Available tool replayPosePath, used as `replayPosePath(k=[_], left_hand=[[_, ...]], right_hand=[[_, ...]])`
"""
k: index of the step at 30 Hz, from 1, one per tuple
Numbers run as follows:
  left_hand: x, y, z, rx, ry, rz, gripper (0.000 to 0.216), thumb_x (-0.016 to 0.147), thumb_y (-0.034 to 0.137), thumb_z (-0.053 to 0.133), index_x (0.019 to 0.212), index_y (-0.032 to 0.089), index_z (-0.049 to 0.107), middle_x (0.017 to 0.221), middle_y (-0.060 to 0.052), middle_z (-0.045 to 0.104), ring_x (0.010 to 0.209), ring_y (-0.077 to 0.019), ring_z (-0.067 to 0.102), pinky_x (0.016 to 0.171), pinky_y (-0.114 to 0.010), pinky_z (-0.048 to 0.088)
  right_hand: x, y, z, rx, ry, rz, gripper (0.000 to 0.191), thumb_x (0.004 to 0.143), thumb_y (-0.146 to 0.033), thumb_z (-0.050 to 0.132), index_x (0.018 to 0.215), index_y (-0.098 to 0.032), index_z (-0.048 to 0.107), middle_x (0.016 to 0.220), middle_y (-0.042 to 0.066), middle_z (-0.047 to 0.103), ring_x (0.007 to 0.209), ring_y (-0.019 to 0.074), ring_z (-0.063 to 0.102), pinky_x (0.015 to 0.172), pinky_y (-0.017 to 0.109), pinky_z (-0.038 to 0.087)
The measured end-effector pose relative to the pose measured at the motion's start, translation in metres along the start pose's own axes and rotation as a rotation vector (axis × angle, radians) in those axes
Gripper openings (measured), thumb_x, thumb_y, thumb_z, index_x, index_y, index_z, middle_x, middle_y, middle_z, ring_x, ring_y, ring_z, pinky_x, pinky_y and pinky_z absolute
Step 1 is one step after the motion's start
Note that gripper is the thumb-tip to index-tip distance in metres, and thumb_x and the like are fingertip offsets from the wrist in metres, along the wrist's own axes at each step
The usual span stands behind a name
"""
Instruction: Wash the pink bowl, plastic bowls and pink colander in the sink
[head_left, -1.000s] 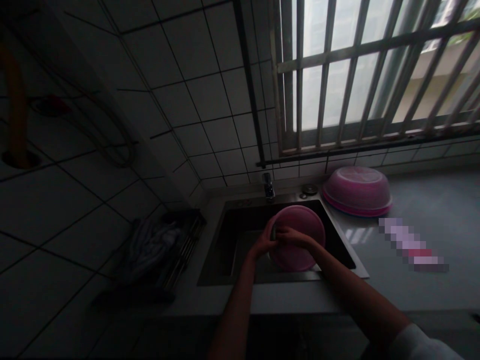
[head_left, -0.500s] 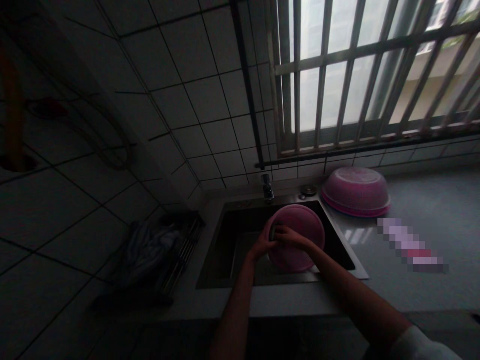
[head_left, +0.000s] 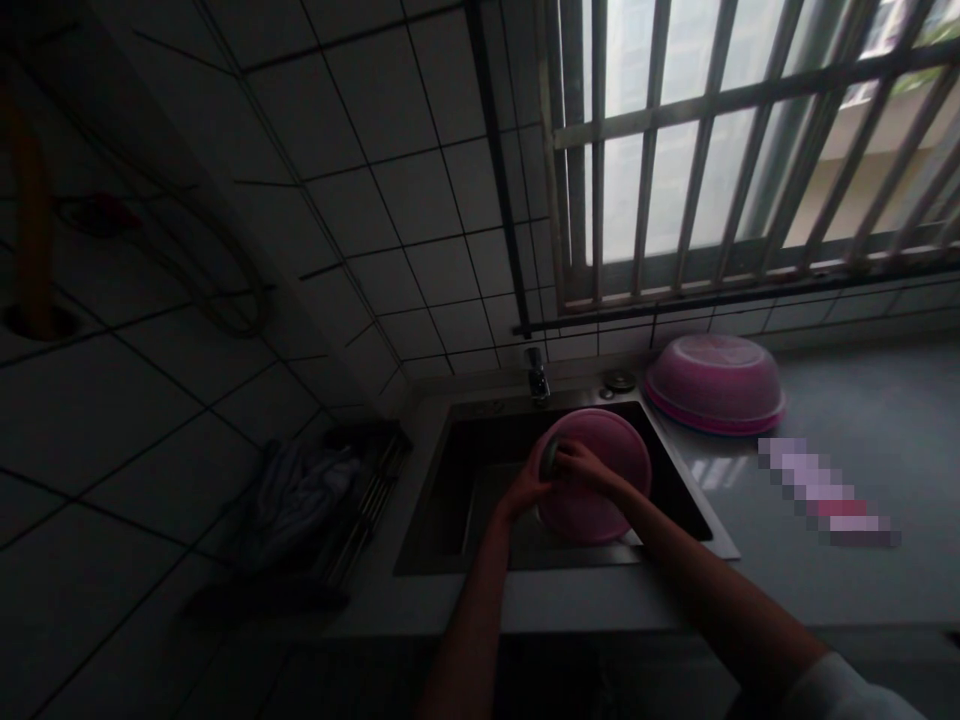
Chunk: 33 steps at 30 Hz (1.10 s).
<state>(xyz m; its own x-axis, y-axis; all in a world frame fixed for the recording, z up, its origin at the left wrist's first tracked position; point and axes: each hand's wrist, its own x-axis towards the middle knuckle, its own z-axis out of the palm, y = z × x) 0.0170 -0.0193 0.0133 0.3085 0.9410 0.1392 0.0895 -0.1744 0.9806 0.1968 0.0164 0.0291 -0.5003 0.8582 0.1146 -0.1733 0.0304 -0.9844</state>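
Basin (head_left: 600, 485), pink plastic, round, tipped up on its edge inside the sink (head_left: 420, 555), towards the sink's right half, hollow side facing me as far as the dim light lets me judge.

Left hand (head_left: 525, 490) is at the basin's left rim, fingers curled and pressed together on the edge, gripping it. Right hand (head_left: 583, 465) comes in over the rim from the right, fingers bent and close together, tips against a small grey thing (head_left: 550, 458) that sits between the two hands. I cannot tell whether it grips that thing; too dark. The hands are almost touching.

Faucet (head_left: 535, 375) stands at the back edge of the sink, just behind the basin. A small round metal fitting (head_left: 619, 380) sits right of it.

A second pink basin (head_left: 716, 385) lies upside down on the tabletop (head_left: 877, 410), right of the sink and near the wall, apart from the first.

Left of the sink, a wire rack (head_left: 371, 500) with a crumpled striped cloth (head_left: 296, 490) lying on it.

Tiled wall (head_left: 390, 130) behind; barred window (head_left: 705, 150) at upper right, the only bright area.
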Motion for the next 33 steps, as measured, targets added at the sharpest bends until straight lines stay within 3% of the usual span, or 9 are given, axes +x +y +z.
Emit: replayPosePath(k=[3,9,11,15,17,24,26,30,33], left_hand=[[0.0,0.001,0.0,0.001,0.018,-0.017,0.105,0.065,0.042,0.095,0.157,0.027,0.046,0.163,-0.013,0.049,0.153,-0.0381,0.041,0.13,-0.058,0.027],[0.001,0.011,0.002,0.069,0.042,0.021,0.106,0.065,0.044,0.095,0.157,0.028,0.046,0.164,-0.013,0.047,0.153,-0.0386,0.041,0.13,-0.06,0.025],[0.001,0.011,0.002,0.066,0.034,0.021,0.106,0.064,0.045,0.096,0.157,0.027,0.047,0.164,-0.013,0.047,0.152,-0.0387,0.041,0.13,-0.06,0.026],[0.0,0.007,0.0,0.047,0.014,0.032,0.106,0.064,0.046,0.095,0.157,0.027,0.047,0.165,-0.013,0.045,0.155,-0.0382,0.037,0.132,-0.057,0.023],[0.0,0.006,0.0,0.05,0.01,0.032,0.105,0.065,0.046,0.095,0.157,0.028,0.047,0.166,-0.012,0.044,0.156,-0.0376,0.037,0.132,-0.057,0.022],[0.003,0.006,0.0,0.095,0.017,0.048,0.106,0.067,0.045,0.094,0.159,0.028,0.043,0.166,-0.013,0.043,0.156,-0.0382,0.036,0.131,-0.059,0.022],[0.003,0.002,-0.001,0.1,0.015,0.038,0.106,0.067,0.044,0.094,0.159,0.028,0.043,0.166,-0.013,0.043,0.155,-0.0381,0.036,0.131,-0.06,0.022],[0.003,-0.007,-0.003,0.077,0.014,0.036,0.107,0.066,0.042,0.094,0.159,0.027,0.043,0.167,-0.013,0.042,0.156,-0.0378,0.035,0.132,-0.058,0.022],[0.002,-0.006,-0.004,0.081,0.016,0.039,0.106,0.066,0.041,0.094,0.159,0.029,0.043,0.167,-0.012,0.042,0.157,-0.0372,0.035,0.132,-0.057,0.02]], right_hand=[[0.0,0.003,0.002,-0.006,-0.051,0.012,0.029,0.077,-0.045,0.072,0.088,-0.019,0.071,0.083,0.004,0.073,0.072,0.019,0.062,0.063,0.027,0.049],[0.009,-0.005,-0.027,0.017,0.424,-0.111,0.031,0.074,-0.05,0.068,0.082,-0.02,0.063,0.074,0.002,0.066,0.064,0.0169,0.056,0.058,0.027,0.045],[0.007,-0.007,-0.023,0.016,0.355,-0.087,0.031,0.075,-0.05,0.068,0.084,-0.02,0.064,0.076,0.003,0.068,0.066,0.0182,0.058,0.059,0.027,0.046],[-0.003,-0.006,0.002,-0.017,-0.008,-0.009,0.028,0.074,-0.045,0.073,0.086,-0.021,0.07,0.086,0.004,0.073,0.077,0.0206,0.063,0.067,0.029,0.05],[-0.004,-0.004,0.005,-0.023,-0.065,0.016,0.027,0.074,-0.045,0.072,0.085,-0.02,0.07,0.084,0.004,0.072,0.074,0.0198,0.062,0.066,0.029,0.049],[0.011,-0.002,-0.03,0.062,0.506,-0.074,0.031,0.072,-0.05,0.065,0.082,-0.021,0.059,0.072,-0.001,0.061,0.061,0.0145,0.049,0.056,0.025,0.041],[0.01,0.0,-0.025,0.076,0.419,-0.051,0.032,0.073,-0.049,0.067,0.084,-0.02,0.062,0.076,0.0,0.064,0.064,0.0157,0.053,0.059,0.026,0.044],[0.002,0.006,0.0,0.03,-0.023,0.014,0.032,0.073,-0.045,0.074,0.089,-0.019,0.07,0.09,0.005,0.072,0.074,0.0194,0.062,0.067,0.029,0.05],[0.003,0.007,-0.003,0.006,0.017,0.004,0.032,0.073,-0.047,0.073,0.086,-0.019,0.069,0.086,0.004,0.072,0.072,0.0192,0.062,0.066,0.03,0.05]])
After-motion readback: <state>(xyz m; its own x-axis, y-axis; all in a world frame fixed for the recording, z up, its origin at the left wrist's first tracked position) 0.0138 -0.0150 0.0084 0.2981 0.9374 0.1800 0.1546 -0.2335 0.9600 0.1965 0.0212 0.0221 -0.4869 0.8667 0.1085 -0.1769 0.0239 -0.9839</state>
